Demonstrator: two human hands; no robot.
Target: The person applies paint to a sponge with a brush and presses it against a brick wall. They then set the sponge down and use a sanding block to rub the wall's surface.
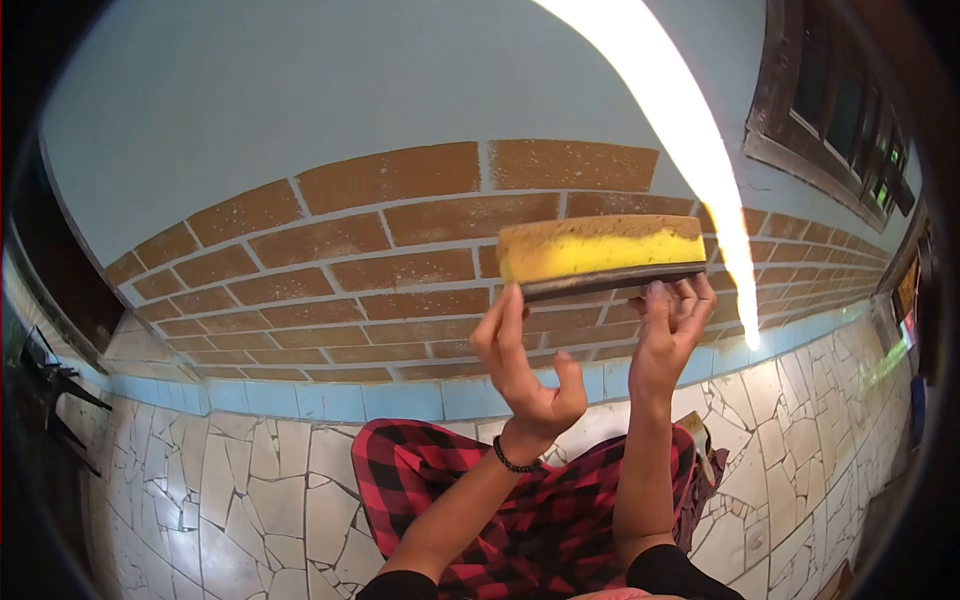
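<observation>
A long yellow sponge block (605, 255) with a brown-stained top face and a dark backing strip is held up in front of the wall. My right hand (672, 325) grips its lower right part, fingers at the dark strip. At the lower left corner, the fingertips of my left hand (530, 370) touch the block, with the thumb apart from it. Behind the block, the pale blue wall (300, 90) carries rows of brown painted brick shapes (390, 177). The block's right end stands near a bright strip of sunlight.
My crossed legs in red and black checked cloth (440, 490) rest on the cracked-tile floor (270, 500). Beside my right knee is a brush (697, 432), partly hidden. A dark wooden window (835, 100) is at upper right, dark furniture (65, 400) at left.
</observation>
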